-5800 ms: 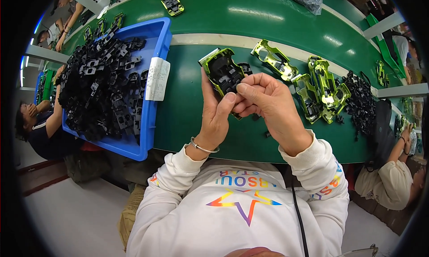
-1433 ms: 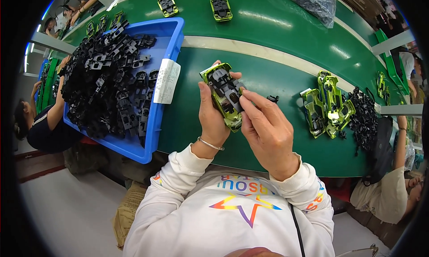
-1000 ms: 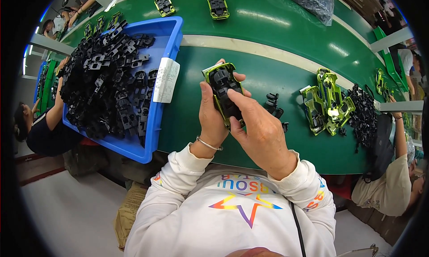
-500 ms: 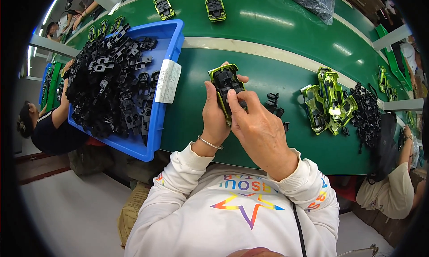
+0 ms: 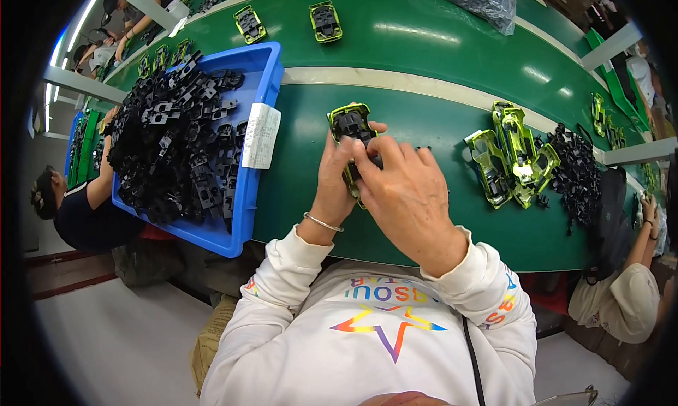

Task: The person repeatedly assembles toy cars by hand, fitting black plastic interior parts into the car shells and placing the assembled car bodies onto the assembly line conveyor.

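Observation:
Over the green table (image 5: 438, 60) I hold a lime-green toy car body (image 5: 347, 123) with a black insert, its underside facing up. My left hand (image 5: 333, 180) grips it from the left side. My right hand (image 5: 402, 194) covers its lower half, thumb and fingers pressing on the black part. A few small black parts lie on the table just right of my hands, mostly hidden.
A blue bin (image 5: 247, 194) heaped with black plastic parts stands at my left. Several lime-green car bodies (image 5: 515, 159) and a pile of black parts (image 5: 575, 173) lie at the right. Two assembled cars (image 5: 325, 19) sit on the far belt. Other people sit left and right.
The car body has turned in my hands and my right hand has closed over its lower half. The loose car bodies once near my hands now lie further right.

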A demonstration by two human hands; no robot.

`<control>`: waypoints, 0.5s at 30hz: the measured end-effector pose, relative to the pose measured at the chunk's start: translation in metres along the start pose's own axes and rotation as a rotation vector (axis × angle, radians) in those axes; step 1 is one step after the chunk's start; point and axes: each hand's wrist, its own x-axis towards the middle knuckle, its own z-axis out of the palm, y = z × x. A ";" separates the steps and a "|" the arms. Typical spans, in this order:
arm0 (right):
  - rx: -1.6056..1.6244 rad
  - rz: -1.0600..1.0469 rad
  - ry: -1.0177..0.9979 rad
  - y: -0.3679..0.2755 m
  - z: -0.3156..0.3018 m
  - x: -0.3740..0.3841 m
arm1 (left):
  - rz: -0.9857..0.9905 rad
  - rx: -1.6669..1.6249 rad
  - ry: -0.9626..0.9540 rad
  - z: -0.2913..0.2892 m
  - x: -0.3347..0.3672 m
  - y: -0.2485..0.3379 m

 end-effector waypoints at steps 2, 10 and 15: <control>0.189 0.016 0.031 0.012 -0.006 0.003 | -0.064 0.232 0.055 0.006 0.004 0.006; 0.859 0.276 0.230 0.102 -0.037 -0.017 | 0.065 0.153 0.131 0.008 0.024 0.025; 0.445 0.228 0.114 0.109 -0.029 -0.052 | 0.079 0.336 0.172 -0.001 0.034 0.032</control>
